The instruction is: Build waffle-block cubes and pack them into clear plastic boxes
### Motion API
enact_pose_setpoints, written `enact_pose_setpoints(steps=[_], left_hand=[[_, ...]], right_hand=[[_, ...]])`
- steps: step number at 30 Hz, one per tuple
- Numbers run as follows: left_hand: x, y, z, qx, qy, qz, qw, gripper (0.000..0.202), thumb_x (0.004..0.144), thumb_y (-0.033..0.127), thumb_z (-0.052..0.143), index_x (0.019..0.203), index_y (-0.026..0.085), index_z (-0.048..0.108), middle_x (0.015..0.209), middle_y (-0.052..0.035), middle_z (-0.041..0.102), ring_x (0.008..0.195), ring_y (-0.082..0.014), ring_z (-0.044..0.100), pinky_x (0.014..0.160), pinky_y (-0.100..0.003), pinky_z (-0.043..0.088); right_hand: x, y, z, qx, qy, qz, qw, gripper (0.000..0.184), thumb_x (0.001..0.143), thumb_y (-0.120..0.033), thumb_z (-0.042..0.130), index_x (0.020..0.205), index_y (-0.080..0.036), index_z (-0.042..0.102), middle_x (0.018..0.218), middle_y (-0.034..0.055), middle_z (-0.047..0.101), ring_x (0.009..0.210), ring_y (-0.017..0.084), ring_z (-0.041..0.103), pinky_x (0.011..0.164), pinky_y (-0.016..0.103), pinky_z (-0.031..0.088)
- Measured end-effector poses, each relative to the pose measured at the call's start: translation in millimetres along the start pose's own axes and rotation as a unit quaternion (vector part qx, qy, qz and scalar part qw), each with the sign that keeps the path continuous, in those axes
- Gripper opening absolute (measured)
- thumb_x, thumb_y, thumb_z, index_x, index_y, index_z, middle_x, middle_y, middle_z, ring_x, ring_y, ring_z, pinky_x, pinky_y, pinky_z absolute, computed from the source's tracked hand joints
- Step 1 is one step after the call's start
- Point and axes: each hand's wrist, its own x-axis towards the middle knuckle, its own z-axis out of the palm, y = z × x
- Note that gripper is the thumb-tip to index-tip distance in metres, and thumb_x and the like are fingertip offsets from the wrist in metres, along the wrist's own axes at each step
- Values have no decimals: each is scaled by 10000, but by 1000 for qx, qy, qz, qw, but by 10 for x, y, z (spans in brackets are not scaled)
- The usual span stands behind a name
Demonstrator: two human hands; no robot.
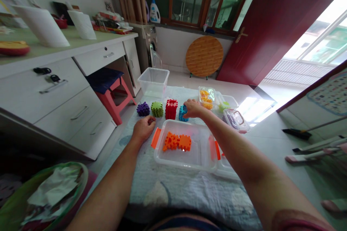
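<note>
Four puzzle-piece cubes stand in a row on a pale blanket (173, 187): purple (143, 109), green (157, 109), red (171, 109) and blue (182, 114). My right hand (193, 108) is closed on the blue cube at the right end of the row. My left hand (143, 129) rests on the blanket with curled fingers, just left of a clear plastic box (202, 151) with orange latches. Inside that box lie joined orange puzzle pieces (177, 142).
An empty clear tub (153, 81) stands behind the cubes. Small clear containers with orange (206, 98) and green (224, 105) pieces and a lid (236, 120) sit at the right. White drawers (67, 101) and a pink stool (114, 97) are at the left. A broom (300, 133) lies on the floor.
</note>
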Motion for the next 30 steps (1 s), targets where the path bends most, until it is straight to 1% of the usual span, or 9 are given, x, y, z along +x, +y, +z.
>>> enact_pose_setpoints(steps=[7,11,13,16,19,21,23,27,30], left_hand=[[-9,13,-13,-7,-4,-8,1000,291,768,343,509,935,183,686,768,-30,695,712,-188,625,615,-262,406],[4,7,-6,-6,-8,-10,1000,292,765,341,509,934,179,684,764,-33,692,706,-188,623,617,-263,407],[10,4,3,-5,-7,-16,1000,284,761,332,515,931,179,683,765,-34,693,702,-188,622,616,-263,408],[10,7,16,-5,3,-16,1000,266,762,313,523,925,180,685,774,-36,698,705,-185,626,626,-261,414],[1,17,23,-5,8,-16,1000,254,764,296,530,925,180,688,776,-34,698,714,-182,628,639,-258,418],[-6,25,22,-2,6,-18,1000,253,765,290,533,928,179,691,779,-34,697,718,-181,627,637,-255,417],[-14,32,19,0,7,-20,1000,252,766,285,534,930,177,692,784,-35,698,720,-179,625,634,-251,416],[-26,40,12,2,12,-17,1000,251,767,273,532,928,174,697,785,-33,698,723,-176,624,642,-250,418],[-27,38,11,-5,12,-16,1000,250,767,274,533,926,175,698,781,-32,696,713,-175,623,638,-251,416]], right_hand=[[1,0,17,10,17,-12,1000,535,713,-396,713,1168,-140,592,1236,173,547,1129,331,497,874,383,436],[-112,50,-125,26,54,-20,998,506,717,-381,714,1139,-126,598,1211,167,570,1104,300,527,870,343,431],[-283,67,-279,48,84,-37,995,479,731,-377,706,1122,-120,600,1170,160,595,1058,274,549,856,322,426],[-695,5,-544,102,123,-67,985,479,740,-377,695,1144,-145,586,1086,112,636,956,233,569,804,298,417],[-1118,-181,-675,139,68,-107,982,493,723,-422,704,1136,-177,593,980,68,652,830,191,566,697,271,397],[-1287,-334,-618,154,-4,-163,975,464,726,-428,699,1107,-178,609,942,55,652,781,168,557,667,259,388],[-1341,-466,-459,132,-48,-204,969,462,705,-384,716,1095,-157,616,975,71,649,814,177,555,700,270,400],[-1262,-605,-92,30,-58,-259,964,424,668,-316,742,1033,-127,640,1057,118,614,891,215,544,771,309,417],[-1222,-634,62,-34,-31,-311,949,456,686,-302,738,1111,-167,642,1117,132,574,952,253,519,788,344,417]])
